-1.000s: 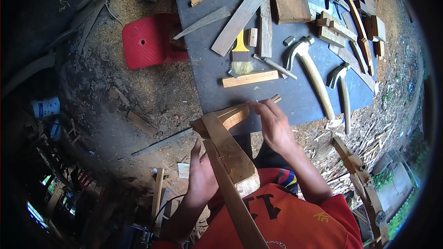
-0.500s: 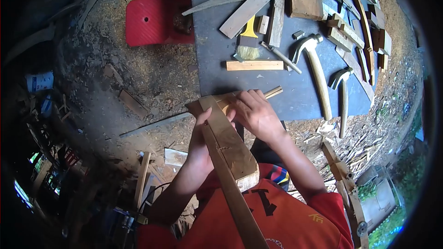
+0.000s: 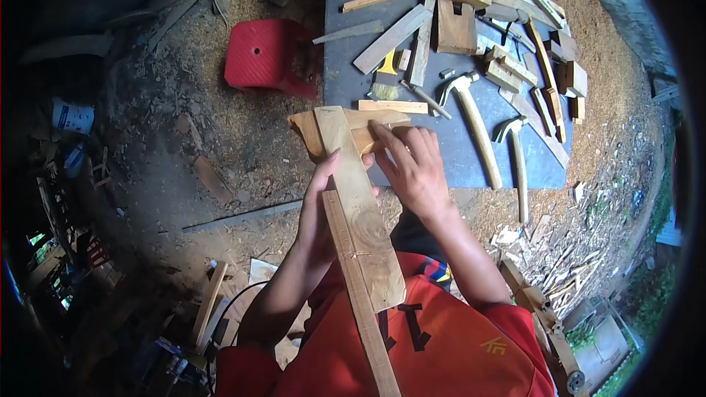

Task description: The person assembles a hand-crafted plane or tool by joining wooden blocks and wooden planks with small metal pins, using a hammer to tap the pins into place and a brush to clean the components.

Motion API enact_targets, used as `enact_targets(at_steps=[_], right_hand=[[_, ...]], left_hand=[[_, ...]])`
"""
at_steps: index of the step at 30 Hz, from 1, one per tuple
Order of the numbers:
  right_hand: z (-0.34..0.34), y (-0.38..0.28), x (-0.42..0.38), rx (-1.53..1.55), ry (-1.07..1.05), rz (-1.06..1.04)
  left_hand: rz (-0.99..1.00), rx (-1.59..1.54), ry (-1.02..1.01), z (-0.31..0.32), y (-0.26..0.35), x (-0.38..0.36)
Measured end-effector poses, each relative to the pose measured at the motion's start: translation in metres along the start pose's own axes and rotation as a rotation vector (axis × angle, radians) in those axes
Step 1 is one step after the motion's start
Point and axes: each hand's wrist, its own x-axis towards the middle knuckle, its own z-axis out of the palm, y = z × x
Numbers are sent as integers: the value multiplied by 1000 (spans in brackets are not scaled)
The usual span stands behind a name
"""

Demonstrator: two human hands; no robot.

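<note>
Left grip [image 3: 316,209] clasps a flat, knotted board [image 3: 360,213]; right grip [image 3: 418,176] pinches curved wood [image 3: 360,125].

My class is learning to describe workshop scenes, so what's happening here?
A person in a red shirt holds a joined wooden piece, the left hand at its side and the right hand near its upper end. On the table beyond lie two hammers, a brush and wood pieces.

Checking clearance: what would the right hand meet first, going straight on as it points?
The right hand would likely first meet the orange-brown wooden piece at its fingertips, with the wide board beyond; depth is unclear.
</note>
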Motion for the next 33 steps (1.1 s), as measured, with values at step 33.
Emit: enact_targets(at_steps=[33], right_hand=[[-291,-140,-18,775,468,71]], left_hand=[[631,541,-871,164,-16,-169]])
